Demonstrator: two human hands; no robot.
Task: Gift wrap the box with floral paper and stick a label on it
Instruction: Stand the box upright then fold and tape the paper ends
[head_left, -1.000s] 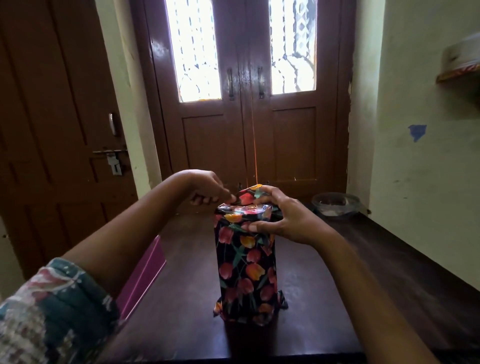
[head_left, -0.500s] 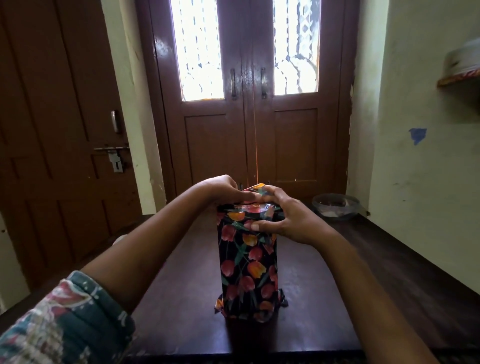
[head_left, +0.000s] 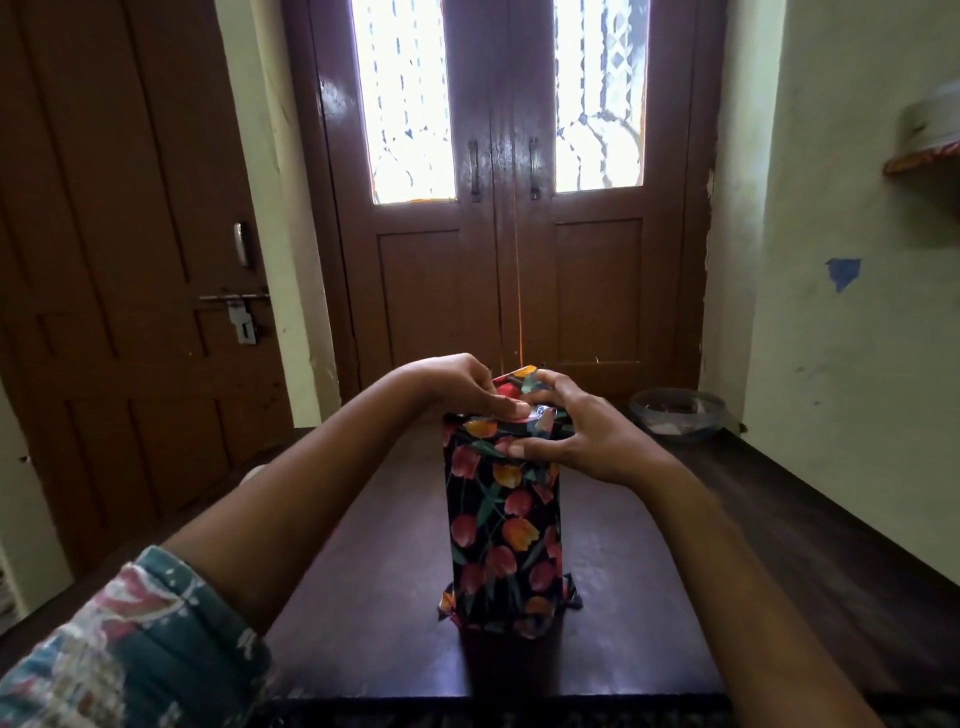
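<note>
Hands meeting atop upright box (head_left: 503, 525): left hand (head_left: 460, 385) pinching floral paper (head_left: 519, 375) fold, thumb flat, fingers curled; right hand (head_left: 577, 432) clawed over top, thumb clamping near face.

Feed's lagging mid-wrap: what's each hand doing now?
Left hand: thumb flat on wrapped box top; grip unclear.
Right hand: grips wrapped box's upper end.
</note>
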